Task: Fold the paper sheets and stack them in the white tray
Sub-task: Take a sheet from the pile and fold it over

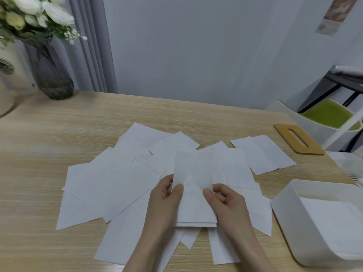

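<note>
We see matt white paper sheets on a pale wood-grain table; smooth white plastic tray; dark glass vase.

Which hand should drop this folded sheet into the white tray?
Right hand: it already pinches the folded sheet, and the white tray sits on its side; the left hand would cross over.

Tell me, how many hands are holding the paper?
2: the left hand pinches the folded paper sheet on its left edge, the right hand on its right edge.
</note>
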`<action>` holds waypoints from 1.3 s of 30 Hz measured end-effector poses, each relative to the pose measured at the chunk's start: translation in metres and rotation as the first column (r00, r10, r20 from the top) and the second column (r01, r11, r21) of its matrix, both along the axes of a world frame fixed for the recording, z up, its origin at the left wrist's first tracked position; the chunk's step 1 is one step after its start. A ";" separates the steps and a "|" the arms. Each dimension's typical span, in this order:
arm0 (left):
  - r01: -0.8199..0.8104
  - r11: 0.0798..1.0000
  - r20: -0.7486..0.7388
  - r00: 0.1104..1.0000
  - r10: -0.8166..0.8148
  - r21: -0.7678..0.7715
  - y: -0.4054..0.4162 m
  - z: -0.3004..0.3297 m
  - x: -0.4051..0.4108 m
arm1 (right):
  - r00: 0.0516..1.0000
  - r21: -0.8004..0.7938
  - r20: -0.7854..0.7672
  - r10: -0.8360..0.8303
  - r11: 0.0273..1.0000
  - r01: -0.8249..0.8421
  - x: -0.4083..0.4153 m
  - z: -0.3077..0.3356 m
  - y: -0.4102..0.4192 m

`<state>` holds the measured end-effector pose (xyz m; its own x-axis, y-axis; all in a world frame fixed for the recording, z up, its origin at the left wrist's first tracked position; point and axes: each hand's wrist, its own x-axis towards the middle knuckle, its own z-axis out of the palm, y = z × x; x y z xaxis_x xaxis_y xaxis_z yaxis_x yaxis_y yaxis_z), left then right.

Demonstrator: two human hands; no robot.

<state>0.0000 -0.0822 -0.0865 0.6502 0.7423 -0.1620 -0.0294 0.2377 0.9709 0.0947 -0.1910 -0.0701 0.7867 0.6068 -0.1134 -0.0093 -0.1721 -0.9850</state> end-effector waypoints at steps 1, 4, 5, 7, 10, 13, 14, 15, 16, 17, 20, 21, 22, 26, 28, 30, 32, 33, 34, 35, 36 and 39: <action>-0.006 1.000 0.000 1.000 0.006 0.000 0.000 0.001 0.000 | 1.000 0.009 -0.006 0.001 1.000 -0.001 0.000 -0.001 0.000; -0.028 1.000 -0.024 0.999 0.028 -0.002 -0.001 0.003 -0.002 | 1.000 0.016 -0.017 0.013 1.000 -0.012 0.000 -0.002 0.002; -0.036 0.999 -0.029 0.999 0.036 -0.003 -0.001 0.003 -0.002 | 1.000 0.013 -0.011 0.015 1.000 -0.015 0.000 -0.003 0.002; -0.052 0.999 -0.034 0.998 0.052 0.003 -0.001 0.004 -0.004 | 1.000 0.010 0.003 0.016 1.000 -0.016 -0.001 -0.005 0.003; -0.056 0.998 -0.023 0.998 0.056 -0.012 -0.001 0.005 -0.006 | 1.000 0.026 0.002 -0.001 1.000 0.001 -0.002 -0.005 0.003; -0.041 0.999 -0.006 0.999 0.041 -0.011 -0.001 0.006 -0.006 | 1.000 0.030 0.003 -0.013 0.999 0.013 -0.002 -0.004 0.003; -0.038 0.999 -0.006 0.999 0.038 -0.009 -0.001 0.005 -0.007 | 1.000 0.026 0.002 -0.014 1.000 0.014 -0.001 -0.004 0.003; -0.039 0.999 -0.005 0.999 0.039 -0.011 0.000 0.004 -0.007 | 1.000 0.018 0.009 -0.024 1.000 0.023 0.000 -0.004 0.003; -0.045 0.999 -0.007 0.999 0.045 -0.015 0.001 0.004 -0.007 | 0.998 -0.003 0.039 -0.045 0.999 0.045 0.002 -0.005 0.001; -0.058 0.998 -0.010 0.998 0.058 -0.020 0.002 0.002 -0.007 | 0.992 -0.043 0.102 -0.072 0.996 0.076 0.006 -0.007 0.000; -0.092 0.994 -0.008 0.996 0.091 -0.060 0.006 0.002 -0.010 | 0.900 -0.243 0.427 -0.082 0.949 0.202 0.021 -0.015 -0.010; -0.094 0.993 -0.009 0.996 0.094 -0.069 0.006 0.003 -0.010 | 0.845 -0.322 0.533 -0.039 0.914 0.245 0.026 -0.018 -0.014; -0.093 0.993 -0.011 0.996 0.092 -0.072 0.006 0.003 -0.010 | 0.798 -0.394 0.602 0.017 0.876 0.278 0.030 -0.019 -0.016; -0.079 0.993 -0.008 0.997 0.079 -0.086 0.004 0.004 -0.010 | 0.751 -0.548 0.648 0.129 0.763 0.342 0.041 -0.021 -0.017; -0.083 0.992 -0.001 0.997 0.083 -0.096 0.004 0.006 -0.011 | 0.735 -0.555 0.665 0.132 0.745 0.369 0.045 -0.021 -0.016; -0.088 0.990 0.000 0.996 0.089 -0.111 0.004 0.006 -0.012 | 0.716 -0.544 0.687 0.125 0.742 0.392 0.049 -0.022 -0.015; -0.087 0.989 -0.001 0.996 0.087 -0.122 0.004 0.007 -0.012 | 0.700 -0.537 0.704 0.116 0.732 0.419 0.053 -0.023 -0.014; -0.086 0.988 0.002 0.996 0.086 -0.129 0.004 0.007 -0.012 | 0.690 -0.534 0.715 0.112 0.725 0.435 0.055 -0.024 -0.013; -0.085 0.987 0.004 0.996 0.086 -0.135 0.004 0.008 -0.011 | 0.676 -0.527 0.728 0.109 0.721 0.451 0.057 -0.025 -0.013; -0.083 0.987 0.006 0.996 0.085 -0.139 0.004 0.008 -0.011 | 0.660 -0.516 0.744 0.106 0.718 0.466 0.058 -0.026 -0.013; -0.081 0.987 0.006 0.997 0.083 -0.140 0.004 0.008 -0.011 | 0.644 -0.501 0.759 0.100 0.720 0.479 0.059 -0.028 -0.013; -0.074 0.988 0.005 0.997 0.076 -0.137 0.004 0.008 -0.011 | 0.609 -0.445 0.791 0.064 0.744 0.498 0.061 -0.029 -0.014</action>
